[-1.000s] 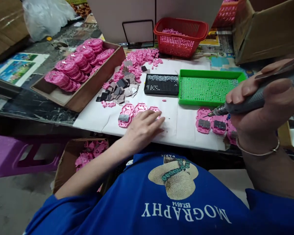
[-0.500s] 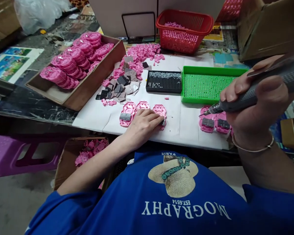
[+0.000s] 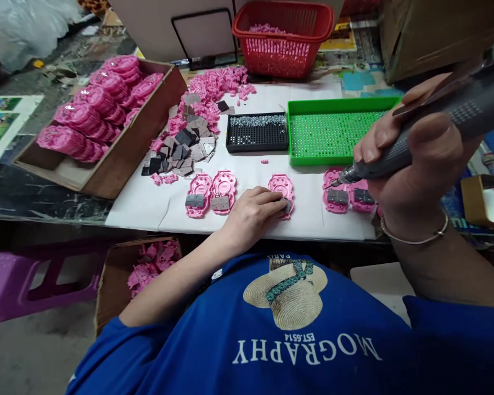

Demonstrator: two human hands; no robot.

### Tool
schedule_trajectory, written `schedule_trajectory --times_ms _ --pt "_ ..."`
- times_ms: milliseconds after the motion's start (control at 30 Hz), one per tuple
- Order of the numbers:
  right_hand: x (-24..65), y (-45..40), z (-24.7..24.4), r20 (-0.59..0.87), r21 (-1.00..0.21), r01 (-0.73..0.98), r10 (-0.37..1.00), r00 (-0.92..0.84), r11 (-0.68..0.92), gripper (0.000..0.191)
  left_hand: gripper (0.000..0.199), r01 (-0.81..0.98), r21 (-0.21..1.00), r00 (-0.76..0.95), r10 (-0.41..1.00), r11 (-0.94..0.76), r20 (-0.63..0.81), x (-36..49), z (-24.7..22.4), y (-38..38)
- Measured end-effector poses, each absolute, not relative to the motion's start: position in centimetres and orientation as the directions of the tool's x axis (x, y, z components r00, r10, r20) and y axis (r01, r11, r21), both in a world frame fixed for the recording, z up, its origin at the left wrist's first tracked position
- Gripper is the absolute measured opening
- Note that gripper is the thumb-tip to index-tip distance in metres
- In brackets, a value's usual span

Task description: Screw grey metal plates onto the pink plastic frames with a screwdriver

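My left hand (image 3: 253, 216) rests on the white paper, its fingers pressed together on the lower part of a pink plastic casing (image 3: 280, 186) that has a grey plate under the fingertips. In my right hand (image 3: 411, 148) is a dark grey electric screwdriver (image 3: 428, 129), its bit pointing down to the left. The bit's tip is over or at another pink casing (image 3: 335, 203) with a dark grey cover; I cannot tell whether they touch. Two more casings with grey plates, one of them this casing (image 3: 223, 192), lie left of my left hand.
A black screw tray (image 3: 257, 147) and a green perforated tray (image 3: 329, 159) stand behind the hands. Loose grey plates (image 3: 185, 145) and small pink parts (image 3: 218, 85) are heaped at left. Farther out are a cardboard box (image 3: 144, 131) of stacked casings and a red basket (image 3: 284, 57).
My left hand has slid the pink casing to the right, away from the two others. The view has shifted, and the screwdriver stays near the same right-hand casing.
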State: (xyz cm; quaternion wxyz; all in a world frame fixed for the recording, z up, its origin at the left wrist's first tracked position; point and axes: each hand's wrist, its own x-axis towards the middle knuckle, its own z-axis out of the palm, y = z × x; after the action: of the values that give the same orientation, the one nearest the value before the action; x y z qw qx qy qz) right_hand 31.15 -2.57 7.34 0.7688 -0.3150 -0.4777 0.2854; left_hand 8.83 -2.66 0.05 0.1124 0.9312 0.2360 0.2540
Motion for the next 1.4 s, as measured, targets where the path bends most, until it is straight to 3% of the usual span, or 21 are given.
schedule_trajectory --times_ms 233,467,767,1067,1400 --pt "30.8 -2.5 7.1 0.537 -0.759 -0.136 0.73 0.423 0.637 0.032 0.018 0.358 0.169 0.765 0.393 -0.918 0.51 9.0 -0.3 -2.6" --pt "30.9 -2.2 7.0 0.533 -0.756 -0.142 0.726 0.433 0.639 0.037 0.019 0.357 0.191 0.718 0.4 -0.914 0.57 8.4 -0.3 -2.8" --pt "30.5 -1.9 6.9 0.519 -0.768 -0.163 0.75 0.409 0.62 0.034 0.018 0.353 0.102 0.756 0.348 -0.93 0.554 8.9 -0.1 -2.8" --pt "31.0 -1.7 6.6 0.548 -0.762 -0.123 0.735 0.399 0.636 0.031 0.018 0.364 0.134 0.757 0.376 -0.922 0.535 9.0 -0.5 -2.8" --pt "31.6 -1.4 6.7 0.567 -0.76 -0.085 0.721 0.398 0.645 0.043 0.016 0.378 0.161 0.711 0.397 -0.912 0.58 9.2 -0.6 -3.3"
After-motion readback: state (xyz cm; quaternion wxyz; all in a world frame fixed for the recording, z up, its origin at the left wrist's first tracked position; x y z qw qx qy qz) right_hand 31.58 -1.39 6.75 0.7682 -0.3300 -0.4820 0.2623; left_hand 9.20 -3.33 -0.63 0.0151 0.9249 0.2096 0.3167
